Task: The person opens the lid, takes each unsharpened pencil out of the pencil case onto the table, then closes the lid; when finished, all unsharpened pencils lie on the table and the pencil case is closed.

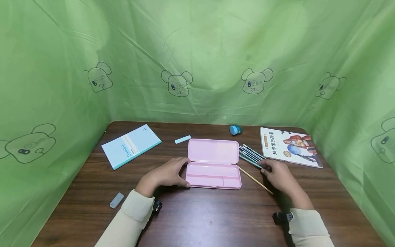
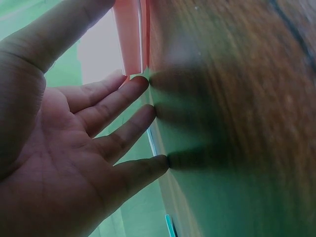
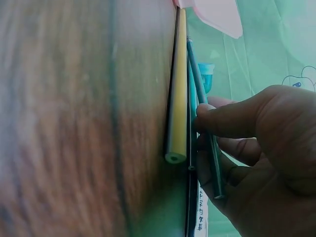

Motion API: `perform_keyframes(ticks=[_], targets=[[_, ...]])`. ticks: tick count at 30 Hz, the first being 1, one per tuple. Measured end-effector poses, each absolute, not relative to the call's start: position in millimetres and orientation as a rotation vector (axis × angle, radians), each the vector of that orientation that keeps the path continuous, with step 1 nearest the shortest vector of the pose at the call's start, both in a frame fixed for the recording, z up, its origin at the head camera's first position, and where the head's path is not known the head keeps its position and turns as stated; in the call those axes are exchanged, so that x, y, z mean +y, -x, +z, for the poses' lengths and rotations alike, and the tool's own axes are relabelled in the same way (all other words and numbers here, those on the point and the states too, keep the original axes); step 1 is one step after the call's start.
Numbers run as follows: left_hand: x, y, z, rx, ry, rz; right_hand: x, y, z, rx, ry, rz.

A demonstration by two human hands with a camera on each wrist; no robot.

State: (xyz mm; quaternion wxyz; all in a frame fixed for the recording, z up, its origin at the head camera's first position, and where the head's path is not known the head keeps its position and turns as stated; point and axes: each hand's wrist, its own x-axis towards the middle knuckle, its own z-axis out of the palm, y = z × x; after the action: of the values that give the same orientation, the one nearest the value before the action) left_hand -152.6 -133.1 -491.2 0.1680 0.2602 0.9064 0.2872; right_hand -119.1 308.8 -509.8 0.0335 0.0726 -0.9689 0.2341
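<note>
One wooden table (image 1: 216,216) is filling the lower frame. Two books are lying on it: a pale blue notebook (image 1: 131,145) at left and a picture book (image 1: 290,146) at right. One open pink pencil case (image 1: 214,163) is sitting at centre. The left hand (image 1: 168,174) is resting against its left end, fingers straight and spread. The right hand (image 1: 279,175) is pinching one teal pencil (image 3: 210,143) from a bunch whose number I cannot tell; one yellow pencil (image 1: 255,180) is lying just beside. One grey eraser (image 1: 117,200) is lying lower left.
</note>
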Motion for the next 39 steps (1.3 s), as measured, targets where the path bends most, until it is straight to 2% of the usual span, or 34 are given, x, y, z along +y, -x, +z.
perform_keyframes(ticks=[24,30,39], targets=[[-133.2,151.9,-490.6,2.575,-0.738,0.822,308.8,121.4,-507.3,-2.979,-0.253,0.73],[-133.3,151.2,-489.9,2.576,-0.737,0.826,291.8,128.9,-499.0,-2.981,-0.269,0.825],[-132.7,150.2,-489.5,2.571,-0.728,0.834,255.0,159.3,-491.4,-2.946,-0.277,1.095]])
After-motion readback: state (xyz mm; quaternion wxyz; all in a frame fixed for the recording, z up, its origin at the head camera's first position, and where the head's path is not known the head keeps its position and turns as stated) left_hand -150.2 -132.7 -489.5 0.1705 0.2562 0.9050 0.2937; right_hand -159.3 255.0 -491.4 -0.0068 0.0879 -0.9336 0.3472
